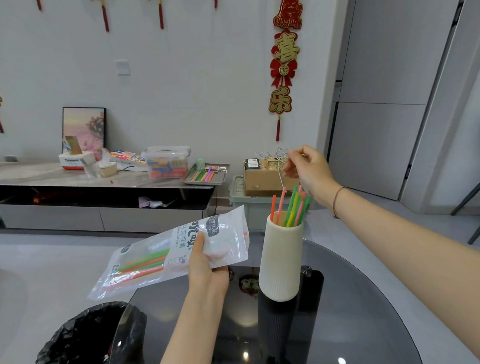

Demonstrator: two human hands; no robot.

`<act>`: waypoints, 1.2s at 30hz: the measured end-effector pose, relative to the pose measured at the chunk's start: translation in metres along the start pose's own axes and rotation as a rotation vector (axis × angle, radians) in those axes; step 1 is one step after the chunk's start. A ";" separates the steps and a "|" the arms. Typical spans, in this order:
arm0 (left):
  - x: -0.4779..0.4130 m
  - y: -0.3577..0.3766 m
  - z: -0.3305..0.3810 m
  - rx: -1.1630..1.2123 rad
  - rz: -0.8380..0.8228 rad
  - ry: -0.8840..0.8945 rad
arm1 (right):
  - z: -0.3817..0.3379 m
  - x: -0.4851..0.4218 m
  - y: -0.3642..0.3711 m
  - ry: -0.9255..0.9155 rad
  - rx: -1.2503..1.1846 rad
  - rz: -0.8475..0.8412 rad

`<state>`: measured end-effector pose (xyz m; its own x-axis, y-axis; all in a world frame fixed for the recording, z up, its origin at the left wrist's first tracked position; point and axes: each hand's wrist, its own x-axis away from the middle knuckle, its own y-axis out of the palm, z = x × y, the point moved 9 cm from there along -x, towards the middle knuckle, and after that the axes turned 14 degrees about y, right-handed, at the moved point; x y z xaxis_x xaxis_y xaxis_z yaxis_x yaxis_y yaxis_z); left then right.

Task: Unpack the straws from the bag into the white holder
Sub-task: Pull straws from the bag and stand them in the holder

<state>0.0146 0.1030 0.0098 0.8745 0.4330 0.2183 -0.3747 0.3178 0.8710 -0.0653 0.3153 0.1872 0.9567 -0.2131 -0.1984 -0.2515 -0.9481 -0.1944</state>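
On dark glass table (357, 302), white holder (282, 259) holds straws (292, 206); left hand (208, 267) grips bag (169, 253), right hand (309, 167) pinching loosely.

The far wall (195, 70) is white, with red and gold hanging decorations (282, 60) on it and a white switch plate (123, 67). Along this wall stands a long low cabinet (90, 190) with a pale marble-like top, and a framed picture (85, 128) leans on the wall there. On the right are tall grey panels (383, 84). The floor (38, 255) is light grey. Near, a round dark glass worktop (357, 302) reflects ceiling lights, and a bin with a black bag (82, 349) stands at its left.
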 end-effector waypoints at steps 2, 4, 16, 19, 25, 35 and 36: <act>0.000 -0.001 0.000 -0.001 -0.004 -0.005 | -0.006 0.002 0.000 -0.101 0.128 0.023; 0.000 -0.001 0.000 0.000 -0.007 -0.006 | -0.007 0.008 0.004 -0.175 0.257 -0.004; 0.008 0.000 0.012 -0.044 -0.038 0.038 | 0.028 0.109 0.041 -0.195 -0.002 -0.060; 0.013 0.001 0.019 -0.124 -0.096 0.110 | 0.082 0.127 0.065 0.161 -0.350 -0.097; 0.020 0.006 0.034 -0.506 -0.215 0.296 | 0.142 0.152 0.115 0.825 -1.084 -0.290; 0.022 0.000 0.051 -0.526 -0.224 0.400 | 0.155 0.152 0.109 0.660 -0.635 -0.231; 0.020 -0.003 0.052 -0.508 -0.204 0.395 | 0.152 0.151 0.104 0.585 -0.481 -0.197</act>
<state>0.0492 0.0667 0.0341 0.8012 0.5676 -0.1895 -0.3969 0.7411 0.5416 0.0305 0.2205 -0.0094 0.9326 0.0068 0.3610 -0.1055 -0.9510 0.2906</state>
